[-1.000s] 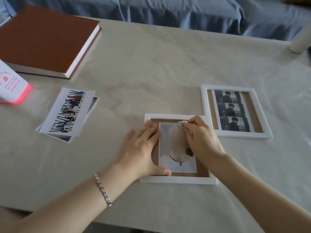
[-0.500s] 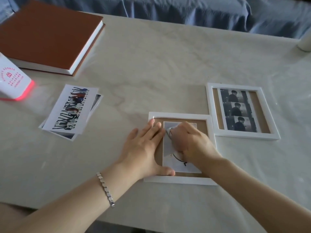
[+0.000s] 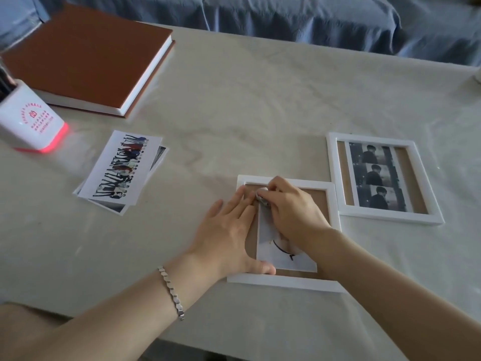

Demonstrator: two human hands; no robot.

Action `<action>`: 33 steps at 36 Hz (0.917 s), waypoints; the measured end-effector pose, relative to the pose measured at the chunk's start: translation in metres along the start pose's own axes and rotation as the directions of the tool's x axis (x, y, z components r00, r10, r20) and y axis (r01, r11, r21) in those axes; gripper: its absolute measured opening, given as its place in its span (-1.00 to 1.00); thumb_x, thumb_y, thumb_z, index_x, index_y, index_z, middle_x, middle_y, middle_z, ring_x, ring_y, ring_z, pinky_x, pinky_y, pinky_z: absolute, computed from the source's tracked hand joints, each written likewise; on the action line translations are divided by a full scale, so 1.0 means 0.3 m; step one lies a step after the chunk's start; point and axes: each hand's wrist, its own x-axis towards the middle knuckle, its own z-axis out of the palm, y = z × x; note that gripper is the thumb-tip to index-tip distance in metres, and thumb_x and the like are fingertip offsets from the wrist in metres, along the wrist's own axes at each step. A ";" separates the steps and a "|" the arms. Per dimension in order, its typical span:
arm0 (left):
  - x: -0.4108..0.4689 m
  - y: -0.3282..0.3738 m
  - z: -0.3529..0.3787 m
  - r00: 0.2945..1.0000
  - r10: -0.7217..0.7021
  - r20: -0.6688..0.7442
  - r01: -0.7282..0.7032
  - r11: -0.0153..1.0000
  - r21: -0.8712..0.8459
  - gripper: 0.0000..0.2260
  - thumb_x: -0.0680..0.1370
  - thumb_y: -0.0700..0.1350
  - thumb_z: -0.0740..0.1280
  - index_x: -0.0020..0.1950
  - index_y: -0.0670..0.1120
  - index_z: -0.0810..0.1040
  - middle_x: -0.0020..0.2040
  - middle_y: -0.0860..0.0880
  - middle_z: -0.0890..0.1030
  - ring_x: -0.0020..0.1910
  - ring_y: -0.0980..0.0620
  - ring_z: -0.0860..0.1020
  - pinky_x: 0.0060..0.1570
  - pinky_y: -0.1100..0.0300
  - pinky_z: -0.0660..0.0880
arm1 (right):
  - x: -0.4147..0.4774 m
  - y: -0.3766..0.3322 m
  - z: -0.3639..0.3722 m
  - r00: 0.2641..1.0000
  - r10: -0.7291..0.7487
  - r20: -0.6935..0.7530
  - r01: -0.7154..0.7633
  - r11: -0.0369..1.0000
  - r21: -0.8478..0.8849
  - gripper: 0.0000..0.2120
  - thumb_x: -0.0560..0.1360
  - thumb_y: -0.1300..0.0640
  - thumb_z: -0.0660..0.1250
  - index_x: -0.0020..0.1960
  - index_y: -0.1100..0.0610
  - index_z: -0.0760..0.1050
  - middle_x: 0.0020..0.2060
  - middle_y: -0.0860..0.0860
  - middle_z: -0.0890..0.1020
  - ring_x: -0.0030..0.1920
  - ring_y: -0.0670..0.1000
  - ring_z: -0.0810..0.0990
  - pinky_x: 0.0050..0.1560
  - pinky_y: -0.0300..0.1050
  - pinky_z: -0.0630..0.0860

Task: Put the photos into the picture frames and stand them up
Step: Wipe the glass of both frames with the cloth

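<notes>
While both my hands rest low in the centre of the picture, the contents are as follows.

1. Near white frame (image 3: 286, 281): flat on the table (image 3: 260, 100), brown backing up.
2. Photo (image 3: 283, 255): inside that frame, its upper part hidden under my right hand.
3. Left hand (image 3: 229, 230): fingers straight and together, pressed flat over the frame's left side, thumb at the photo's lower left corner.
4. Right hand (image 3: 291, 212): fingers curled round a small pale object (image 3: 261, 197) at the photo's upper left corner. I cannot tell what it is.
5. Second white frame (image 3: 334, 178): at the right, flat, just beside the near frame, holding a black-and-white strip photo (image 3: 377, 175).
6. Loose photos (image 3: 122, 170): stacked left of centre.
7. Brown book (image 3: 86, 56): upper left.
8. White pen holder (image 3: 28, 123), red base: left edge.
</notes>
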 end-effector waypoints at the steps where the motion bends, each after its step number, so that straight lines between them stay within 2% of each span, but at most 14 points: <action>1: -0.001 0.001 0.000 1.000 0.000 -0.007 0.000 1.000 -0.001 0.04 0.24 0.43 0.31 0.51 -0.07 -0.06 0.53 0.11 -0.16 0.46 0.17 -0.34 0.48 0.07 -0.18 | 0.010 -0.005 0.012 1.000 0.007 0.006 -0.006 1.000 -0.013 -0.76 0.53 0.24 0.14 0.11 0.18 0.52 -0.02 0.06 0.50 -0.11 0.08 0.43 -0.17 -0.16 0.32; 3: 0.001 0.003 0.000 1.000 -0.001 -0.017 0.001 1.000 0.002 0.02 0.24 0.42 0.31 0.50 -0.07 -0.01 0.53 0.10 -0.16 0.46 0.17 -0.33 0.48 0.07 -0.17 | 0.023 -0.008 0.022 1.000 0.028 -0.011 -0.029 0.999 -0.025 -0.75 0.52 0.27 0.13 0.11 0.20 0.52 -0.02 0.08 0.50 -0.09 0.12 0.45 -0.17 -0.18 0.31; 6: 0.002 0.006 -0.002 1.000 -0.001 -0.018 0.001 1.000 0.000 0.01 0.25 0.41 0.31 0.50 -0.08 0.00 0.53 0.10 -0.16 0.47 0.16 -0.32 0.48 0.09 -0.18 | 0.015 -0.007 0.020 0.997 0.066 -0.027 -0.065 0.997 0.047 -0.81 0.53 0.17 0.12 0.00 0.18 0.49 -0.14 0.01 0.47 -0.13 0.05 0.44 -0.29 -0.36 0.27; 9: 0.002 0.004 -0.001 1.000 0.005 -0.026 -0.005 1.000 -0.008 0.01 0.24 0.41 0.33 0.50 -0.06 0.00 0.53 0.06 -0.18 0.47 0.14 -0.32 0.46 0.12 -0.21 | -0.030 -0.004 0.013 0.999 -0.040 -0.020 0.040 0.998 0.041 -0.76 0.53 0.15 0.13 0.06 0.18 0.54 -0.13 0.04 0.47 -0.20 0.04 0.42 -0.26 -0.19 0.35; 12: 0.003 0.002 -0.001 1.000 0.009 -0.015 -0.009 1.000 -0.006 -0.03 0.25 0.40 0.33 0.48 -0.06 0.05 0.53 0.03 -0.18 0.47 0.11 -0.34 0.45 0.12 -0.22 | -0.067 -0.004 0.003 0.997 -0.073 0.007 0.073 0.997 0.038 -0.71 0.51 0.13 0.11 0.09 0.13 0.55 -0.15 0.04 0.47 -0.25 0.03 0.40 -0.33 -0.23 0.30; 14: 0.004 0.003 -0.002 1.000 0.011 -0.005 -0.011 1.000 -0.007 -0.03 0.26 0.40 0.33 0.48 -0.07 0.05 0.54 0.03 -0.18 0.46 0.11 -0.35 0.46 0.11 -0.21 | -0.063 -0.006 0.002 0.999 -0.035 0.010 0.034 0.998 0.054 -0.69 0.51 0.08 0.08 0.08 0.11 0.55 -0.16 0.01 0.45 -0.25 0.00 0.37 -0.34 -0.24 0.24; 18: 0.005 0.007 -0.005 1.000 -0.003 0.011 0.003 1.000 0.004 0.01 0.25 0.40 0.33 0.50 -0.08 0.00 0.54 0.05 -0.17 0.47 0.12 -0.34 0.47 0.11 -0.21 | -0.007 -0.020 0.010 0.998 0.059 0.019 -0.060 0.997 0.048 -0.78 0.54 0.18 0.14 0.07 0.16 0.53 -0.07 0.01 0.46 -0.15 0.01 0.37 -0.24 -0.17 0.29; 20: 0.006 0.007 -0.007 1.000 -0.008 0.012 0.008 1.000 0.010 0.02 0.25 0.42 0.32 0.50 -0.08 0.00 0.54 0.05 -0.16 0.47 0.12 -0.32 0.47 0.11 -0.20 | 0.000 -0.024 0.009 0.999 0.037 -0.001 -0.037 0.998 0.046 -0.80 0.52 0.20 0.17 0.05 0.15 0.54 -0.07 0.02 0.45 -0.13 0.02 0.38 -0.23 -0.14 0.35; 22: 0.005 0.008 -0.009 1.000 -0.006 0.009 0.006 1.000 0.018 0.02 0.24 0.42 0.31 0.50 -0.08 0.00 0.54 0.06 -0.17 0.47 0.13 -0.32 0.47 0.12 -0.19 | -0.017 -0.022 0.001 1.000 0.014 0.017 -0.014 1.000 -0.002 -0.80 0.52 0.21 0.18 0.08 0.16 0.53 -0.08 0.05 0.46 -0.13 0.06 0.41 -0.24 -0.15 0.30; 24: 0.005 0.007 -0.010 1.000 -0.004 0.006 0.004 1.000 0.031 0.02 0.24 0.43 0.31 0.50 -0.08 0.00 0.54 0.05 -0.18 0.47 0.13 -0.31 0.47 0.12 -0.19 | -0.040 -0.009 -0.019 0.994 0.108 0.028 -0.110 0.991 0.076 -0.87 0.54 0.13 0.19 -0.02 0.14 0.47 -0.18 0.03 0.45 -0.18 0.05 0.41 -0.29 -0.12 0.28; 27: 0.005 0.008 -0.014 1.000 0.001 0.009 -0.002 0.999 0.045 0.01 0.24 0.44 0.29 0.49 -0.07 0.02 0.54 0.04 -0.17 0.48 0.12 -0.30 0.46 0.12 -0.18 | -0.073 0.037 -0.066 0.949 0.313 0.035 -0.311 0.915 0.256 -0.81 0.52 -0.03 0.19 -0.17 0.08 0.38 -0.28 0.03 0.50 -0.28 0.06 0.49 -0.37 -0.10 0.41; 30: 0.005 0.010 -0.018 1.000 -0.002 0.015 0.001 0.998 0.056 0.01 0.24 0.45 0.28 0.49 -0.07 0.01 0.54 0.04 -0.16 0.48 0.11 -0.31 0.46 0.13 -0.19 | -0.095 0.079 -0.112 0.894 0.447 0.042 -0.433 0.836 0.337 -0.81 0.55 -0.01 0.16 -0.14 0.09 0.39 -0.25 0.06 0.51 -0.31 0.00 0.50 -0.52 -0.30 0.37; 33: 0.005 0.010 -0.018 1.000 -0.011 0.020 0.010 0.998 0.056 0.00 0.24 0.45 0.28 0.49 -0.07 0.02 0.54 0.04 -0.16 0.47 0.12 -0.31 0.47 0.12 -0.18 | -0.096 0.063 -0.125 0.842 0.538 0.034 -0.504 0.764 0.402 -0.81 0.55 0.02 0.13 -0.16 0.11 0.37 -0.25 0.10 0.52 -0.32 0.05 0.50 -0.47 -0.17 0.38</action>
